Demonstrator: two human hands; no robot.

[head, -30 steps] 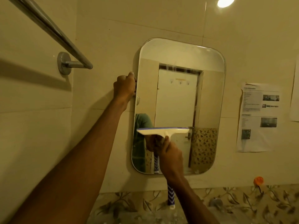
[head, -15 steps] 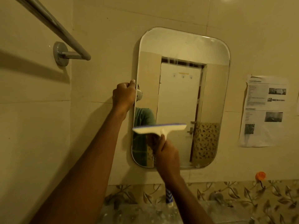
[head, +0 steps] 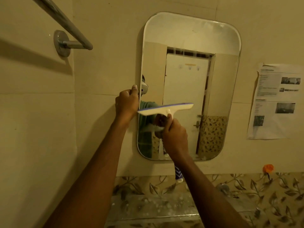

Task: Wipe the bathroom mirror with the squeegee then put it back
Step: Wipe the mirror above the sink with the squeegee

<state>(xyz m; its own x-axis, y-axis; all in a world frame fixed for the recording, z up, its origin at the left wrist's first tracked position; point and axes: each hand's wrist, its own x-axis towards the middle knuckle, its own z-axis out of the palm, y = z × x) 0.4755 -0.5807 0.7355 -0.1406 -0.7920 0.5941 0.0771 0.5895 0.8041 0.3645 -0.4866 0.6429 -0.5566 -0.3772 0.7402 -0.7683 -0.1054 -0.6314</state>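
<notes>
right hand (head: 175, 137) gripping white blue-edged squeegee (head: 165, 109) against rounded rectangular wall mirror (head: 218, 38) | left hand (head: 126, 102) clasping mirror's left edge

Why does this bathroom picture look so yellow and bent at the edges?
Head view: warm dim light tints the wall tiles; the wide lens bows the towel rail and leans the mirror. The rail throws a soft shadow on the wall. The left hand, right hand and squeegee look sharp; the paper notice is too blurred to read.
</notes>
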